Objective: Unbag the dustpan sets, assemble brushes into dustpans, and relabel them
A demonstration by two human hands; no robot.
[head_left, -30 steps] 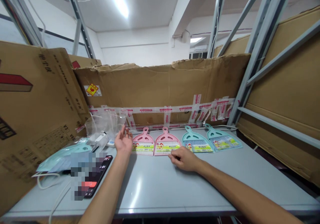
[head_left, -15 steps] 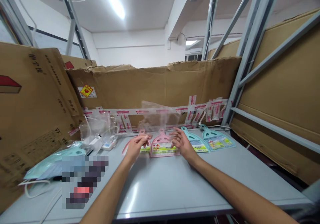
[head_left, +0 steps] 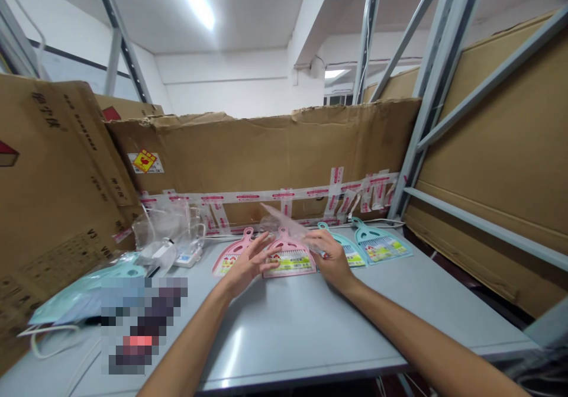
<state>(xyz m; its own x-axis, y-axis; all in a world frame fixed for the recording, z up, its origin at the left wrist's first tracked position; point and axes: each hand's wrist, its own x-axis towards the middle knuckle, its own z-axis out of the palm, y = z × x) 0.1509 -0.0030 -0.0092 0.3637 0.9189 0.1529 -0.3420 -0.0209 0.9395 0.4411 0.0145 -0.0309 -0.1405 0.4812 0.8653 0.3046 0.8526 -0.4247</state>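
Observation:
My right hand (head_left: 333, 260) is closed on a clear plastic bag (head_left: 288, 222), which stretches up and left from its fingers. My left hand (head_left: 249, 268) is open, fingers spread, in front of two pink dustpan-shaped pieces with printed cards. One pink piece (head_left: 284, 259) lies between the hands; the other pink piece (head_left: 231, 252) is partly behind my left hand. To the right lie two teal pieces of the same shape, the nearer teal piece (head_left: 352, 252) partly hidden by my right hand and the farther teal piece (head_left: 382, 245) in full view.
Clear bags (head_left: 166, 231) and a white device (head_left: 189, 258) sit at the back left. Bagged teal pieces (head_left: 84, 290) and white cables lie at the left, beside a pixelated area. Cardboard (head_left: 248, 160) stands behind the grey table (head_left: 302, 332), with a metal frame (head_left: 426, 113) at the right.
The clear bag has swung down and to the right, now gripped in my right hand. My left hand has opened, its fingers spreading. The view has shifted slightly.

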